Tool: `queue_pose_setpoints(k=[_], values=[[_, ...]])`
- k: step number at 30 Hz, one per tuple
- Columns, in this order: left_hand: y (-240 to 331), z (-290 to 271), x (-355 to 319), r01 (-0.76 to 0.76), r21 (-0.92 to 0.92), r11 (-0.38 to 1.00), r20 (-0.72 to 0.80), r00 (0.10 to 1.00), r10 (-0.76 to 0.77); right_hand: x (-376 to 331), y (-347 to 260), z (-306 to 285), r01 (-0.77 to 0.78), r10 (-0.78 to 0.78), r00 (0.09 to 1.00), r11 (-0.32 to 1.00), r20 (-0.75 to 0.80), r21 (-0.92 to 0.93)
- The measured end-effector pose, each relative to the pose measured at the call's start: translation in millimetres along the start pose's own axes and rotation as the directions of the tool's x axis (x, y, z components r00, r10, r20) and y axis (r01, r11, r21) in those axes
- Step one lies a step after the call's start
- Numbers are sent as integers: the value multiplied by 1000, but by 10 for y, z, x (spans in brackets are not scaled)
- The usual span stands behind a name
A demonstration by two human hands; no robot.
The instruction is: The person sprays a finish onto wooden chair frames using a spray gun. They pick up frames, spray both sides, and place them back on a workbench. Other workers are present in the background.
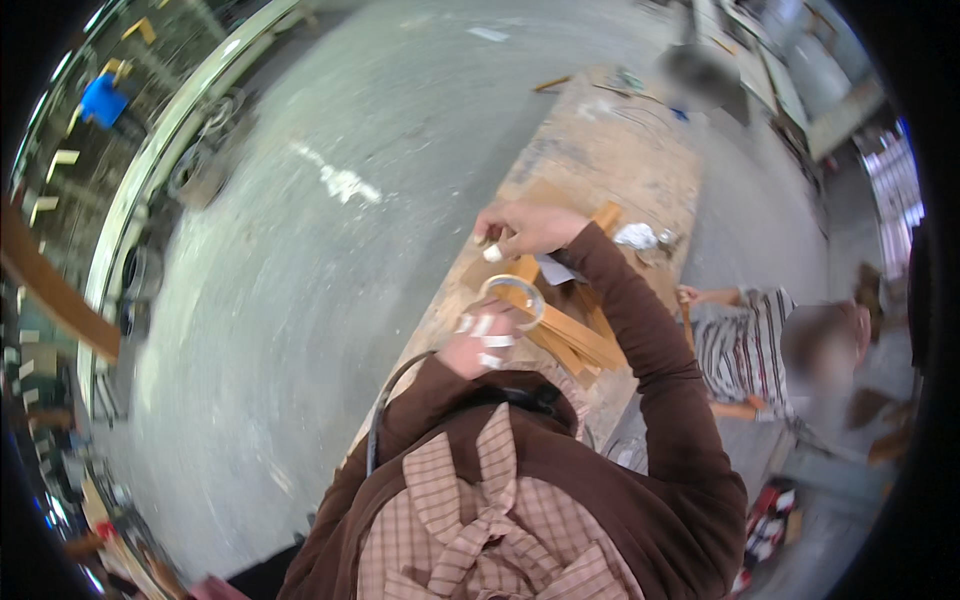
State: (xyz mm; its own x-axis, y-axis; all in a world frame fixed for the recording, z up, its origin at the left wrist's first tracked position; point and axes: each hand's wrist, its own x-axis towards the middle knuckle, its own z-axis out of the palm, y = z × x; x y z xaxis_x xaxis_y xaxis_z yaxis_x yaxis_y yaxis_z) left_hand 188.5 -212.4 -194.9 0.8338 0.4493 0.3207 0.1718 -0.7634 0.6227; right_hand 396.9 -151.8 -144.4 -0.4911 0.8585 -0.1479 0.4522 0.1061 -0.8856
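Observation:
My left hand (478, 345) is closed around the near side of a roll of clear tape (541, 308). Several white strips (496, 341) are stuck across its back and fingers. Just beyond it, my right hand (540, 227) is held above the bench with fingers curled toward the thumb. A white wrapping or strip (492, 254) covers one of its fingertips. What those fingers pinch, if anything, is too small to make out. Under both hands lies a loose stack of orange-brown wooden pieces (575, 335), partly hidden by my hands and right sleeve.
The long wooden workbench (600, 140) runs away from me. Crumpled foil (636, 236) rests near its right side. A co-worker in a striped shirt (745, 345) stands at the right, one hand at the bench edge. Someone in blue (103, 100) is far left, near a long rail (150, 140).

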Motion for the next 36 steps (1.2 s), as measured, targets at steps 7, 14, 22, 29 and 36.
queue_pose_setpoints(k=[7, 14, 22, 29, 36], values=[[-54, -334, 108, 333, -155, 930, 219, 930, -296, -780, 470, 687, 51, -40, 998, 976, -55, 214], [-150, -439, 90, 222, -30, 975, 364, 910, -196, -1383, 965, 2096, -323, 494, 533, 869, -687, 374], [-322, -1100, -126, 126, -206, 971, 277, 959, -65, -1895, 1564, 4737, -562, 848, -322, 187, -421, 806], [-508, -2082, -271, 36, -43, 998, -138, 990, -42, -2353, 1312, 6183, -323, 769, -625, -101, -132, 941], [-401, -2908, -619, -92, -91, 992, -544, 838, 28, -1973, 1426, 5080, -606, 859, -306, 156, -409, 780]])
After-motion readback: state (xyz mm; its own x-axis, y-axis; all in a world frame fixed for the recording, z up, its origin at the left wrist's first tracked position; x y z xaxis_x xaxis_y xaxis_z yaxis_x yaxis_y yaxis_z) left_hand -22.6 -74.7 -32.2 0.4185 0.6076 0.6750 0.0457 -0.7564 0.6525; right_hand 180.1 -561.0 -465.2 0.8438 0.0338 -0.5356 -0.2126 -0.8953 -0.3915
